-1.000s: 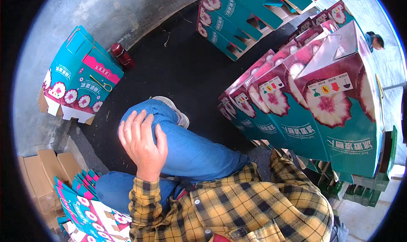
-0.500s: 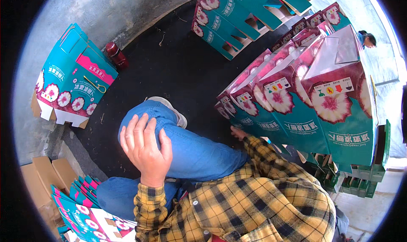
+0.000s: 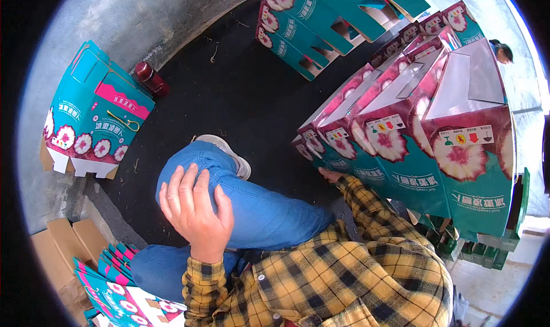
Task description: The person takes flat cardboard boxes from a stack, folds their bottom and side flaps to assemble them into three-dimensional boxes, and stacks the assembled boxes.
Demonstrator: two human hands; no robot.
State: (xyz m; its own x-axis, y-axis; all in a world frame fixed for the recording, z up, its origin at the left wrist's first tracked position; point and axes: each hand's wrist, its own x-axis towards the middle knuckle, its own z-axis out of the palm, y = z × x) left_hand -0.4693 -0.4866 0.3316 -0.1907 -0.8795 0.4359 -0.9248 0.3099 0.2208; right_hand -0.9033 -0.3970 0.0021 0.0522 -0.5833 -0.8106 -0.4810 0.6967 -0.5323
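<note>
My left hand (image 3: 195, 209) lies on my raised knee in blue jeans (image 3: 258, 208), its fingers spread and nothing in it. My right hand (image 3: 330, 175) is low beside the near end of a row of teal and purple cartons (image 3: 401, 149), its small visible fingers stretched out. Whether it touches the lowest carton I cannot tell. These cartons stand side by side with pictures of round sliced fruit or root on them. Their pale inner flaps show at the top.
More teal cartons (image 3: 321, 18) stand at the far side. At the left, another carton (image 3: 97, 112) with a yellow cord stands beside a dark red flask (image 3: 150, 78). Flat folded cartons (image 3: 123, 298) and brown cardboard (image 3: 66, 241) lie at lower left. Another person (image 3: 503, 52) is at far right.
The view has shifted slightly. My right hand has moved a little to the right along the cartons. My left hand stays on the knee.
</note>
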